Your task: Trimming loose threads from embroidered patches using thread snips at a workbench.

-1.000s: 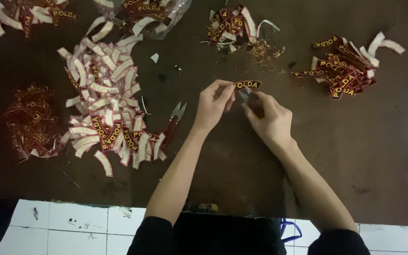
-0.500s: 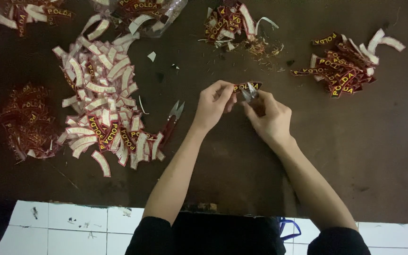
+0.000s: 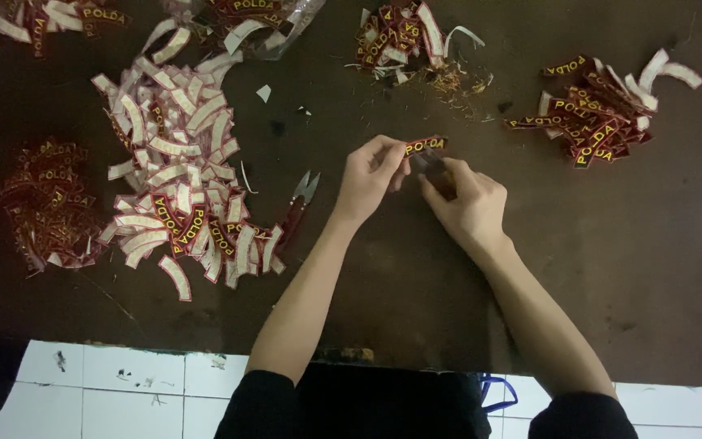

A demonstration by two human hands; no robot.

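The left hand (image 3: 371, 175) pinches a small curved red patch (image 3: 426, 145) above the dark surface (image 3: 660, 244), holding it taut; the right hand (image 3: 465, 199) has its fingers closed on a small tool (too hidden to identify) just beside the patch.

Open dark counter (image 3: 652, 268) to the right of the right hand (image 3: 469, 203) and toward the near edge. Blocked on the left by a wide heap of white-backed patches (image 3: 176, 162), with small snips (image 3: 301, 203) just beside the left hand (image 3: 371, 175). Farther out, patch piles (image 3: 599, 106) and scraps (image 3: 404, 36), well apart.
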